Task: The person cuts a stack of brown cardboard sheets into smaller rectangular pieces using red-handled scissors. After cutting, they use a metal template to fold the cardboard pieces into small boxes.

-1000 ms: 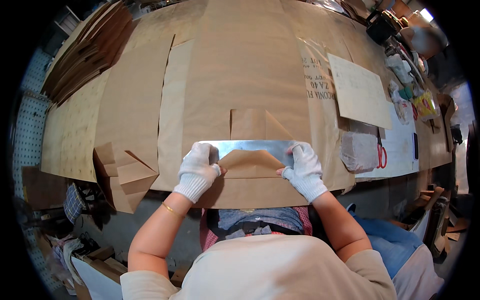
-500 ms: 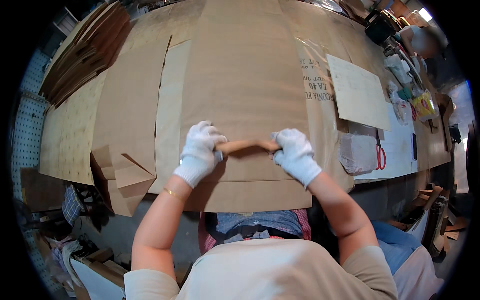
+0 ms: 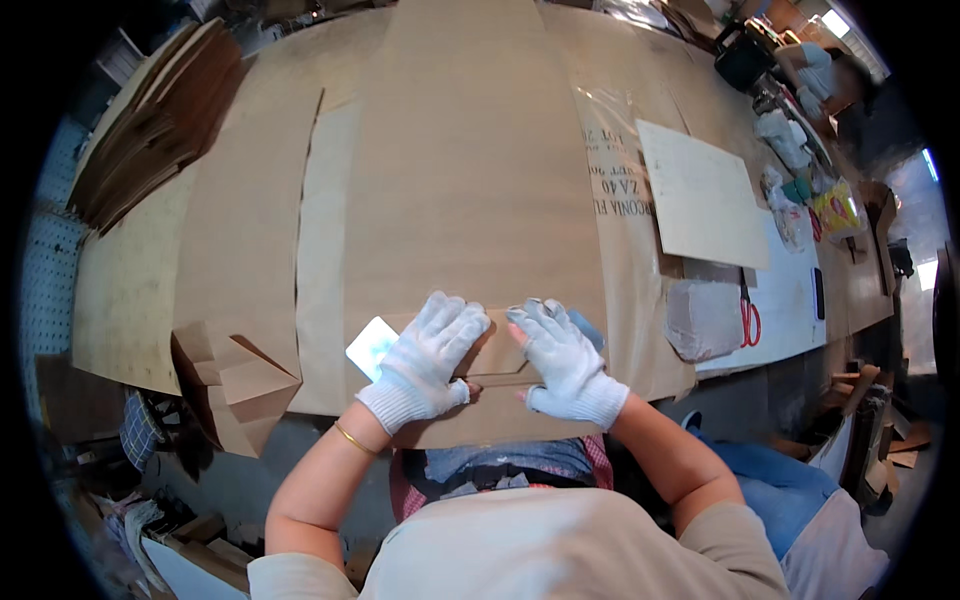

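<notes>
Brown paper sheet [image 3: 470, 200] lies flat on the desk [image 3: 790, 300], its near edge folded into a flap [image 3: 495, 360] over a shiny metal plate [image 3: 372, 345]. Left hand [image 3: 430, 355] and right hand [image 3: 560, 360], both in white gloves, press flat and open on the flap, fingers spread, gripping nothing. Plate corner pokes out just left of the left hand. Red scissors [image 3: 750, 320] and a pale board [image 3: 700, 195] sit well right.

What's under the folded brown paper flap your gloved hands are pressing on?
A shiny flat plate shows at the left edge of the folded flap, with a corner past the right hand. The left hand and the flap cover its middle.
</notes>
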The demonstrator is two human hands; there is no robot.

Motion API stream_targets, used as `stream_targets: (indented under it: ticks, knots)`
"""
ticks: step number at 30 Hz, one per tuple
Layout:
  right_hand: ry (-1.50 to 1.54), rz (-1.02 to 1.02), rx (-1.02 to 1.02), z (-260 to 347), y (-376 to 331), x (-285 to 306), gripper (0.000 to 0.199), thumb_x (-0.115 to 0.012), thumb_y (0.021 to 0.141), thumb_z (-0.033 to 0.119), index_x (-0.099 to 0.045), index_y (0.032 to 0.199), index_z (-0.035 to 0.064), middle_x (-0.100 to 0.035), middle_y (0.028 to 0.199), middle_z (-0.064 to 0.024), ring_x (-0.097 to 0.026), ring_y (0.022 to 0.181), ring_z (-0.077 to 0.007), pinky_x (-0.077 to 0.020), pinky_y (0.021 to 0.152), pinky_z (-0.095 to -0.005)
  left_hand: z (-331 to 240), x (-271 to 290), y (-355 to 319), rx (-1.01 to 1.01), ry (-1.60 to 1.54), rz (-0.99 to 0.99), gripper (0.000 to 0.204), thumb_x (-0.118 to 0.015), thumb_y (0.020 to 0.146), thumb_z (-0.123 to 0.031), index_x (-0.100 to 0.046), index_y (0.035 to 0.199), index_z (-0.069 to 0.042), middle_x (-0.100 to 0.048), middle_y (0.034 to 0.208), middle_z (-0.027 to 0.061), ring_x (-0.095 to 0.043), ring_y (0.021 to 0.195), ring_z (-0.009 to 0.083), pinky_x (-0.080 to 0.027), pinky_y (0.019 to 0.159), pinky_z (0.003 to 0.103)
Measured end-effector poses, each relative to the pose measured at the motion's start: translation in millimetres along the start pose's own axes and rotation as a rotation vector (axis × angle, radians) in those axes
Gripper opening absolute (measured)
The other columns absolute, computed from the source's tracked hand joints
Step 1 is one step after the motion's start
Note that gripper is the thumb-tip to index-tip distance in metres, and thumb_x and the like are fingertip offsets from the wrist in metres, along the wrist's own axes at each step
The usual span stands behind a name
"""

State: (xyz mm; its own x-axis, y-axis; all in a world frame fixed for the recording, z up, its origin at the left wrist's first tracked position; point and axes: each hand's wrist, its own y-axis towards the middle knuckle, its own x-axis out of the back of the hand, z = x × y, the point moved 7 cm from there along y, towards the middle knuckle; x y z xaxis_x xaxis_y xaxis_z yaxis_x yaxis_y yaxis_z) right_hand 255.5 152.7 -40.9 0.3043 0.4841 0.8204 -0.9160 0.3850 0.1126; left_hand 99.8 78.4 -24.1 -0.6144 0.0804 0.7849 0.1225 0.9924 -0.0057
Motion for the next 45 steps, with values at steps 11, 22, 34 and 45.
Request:
stream_targets:
  ticks: [11, 22, 34, 45]
  knots:
    - [-0.196, -0.243, -0.326, -46, 21, 33, 0.058, -0.092, 0.061, 0.037, -0.067, 0.1, 0.002, -0.067, 0.113, -0.0152, -0.067, 0.097, -0.0275, -0.0527, 0.086, -0.0421, 85, 50, -85, 0.899, 0.205, -0.114, 0.079, -0.095, 0.057, -0.035, -0.065, 0.124, -0.006, -0.048, 0.151, 0.0152, -0.057, 0.127, 0.0344, -0.049, 0.102, 0.044]
    - [-0.042, -0.311, -0.417, -76, -16, 31, 0.043, -0.068, 0.087, 0.023, -0.063, 0.127, 0.0084, -0.064, 0.124, -0.0174, -0.063, 0.11, -0.036, -0.0512, 0.094, -0.0479, 146, 24, -132, 0.644, -0.146, -0.427, 0.016, -0.07, 0.087, -0.012, -0.068, 0.099, -0.002, -0.055, 0.145, 0.0159, -0.069, 0.104, 0.0283, -0.053, 0.091, 0.038]
    - [0.489, -0.069, -0.237, 78, 140, -87, 0.064, -0.066, 0.085, 0.004, -0.049, 0.147, 0.0052, -0.068, 0.093, -0.0103, -0.065, 0.086, -0.0187, -0.052, 0.079, -0.0297, 128, 281, -260, 0.516, 0.53, -0.982, 0.019, -0.059, 0.087, 0.003, -0.067, 0.101, -0.006, -0.07, 0.098, 0.0111, -0.067, 0.092, 0.029, -0.053, 0.083, 0.038]
    - [-0.097, 0.424, 0.163, 211, 214, -191, 0.05, -0.06, 0.089, 0.02, -0.054, 0.137, 0.0076, -0.058, 0.135, -0.0191, -0.061, 0.118, -0.0361, -0.0504, 0.097, -0.0481, 335, 184, -421, 1.564, 0.577, -0.635, 0.039, -0.058, 0.094, -0.042, -0.058, 0.128, -0.022, -0.06, 0.135, 0.0132, -0.056, 0.124, 0.0364, -0.049, 0.101, 0.046]
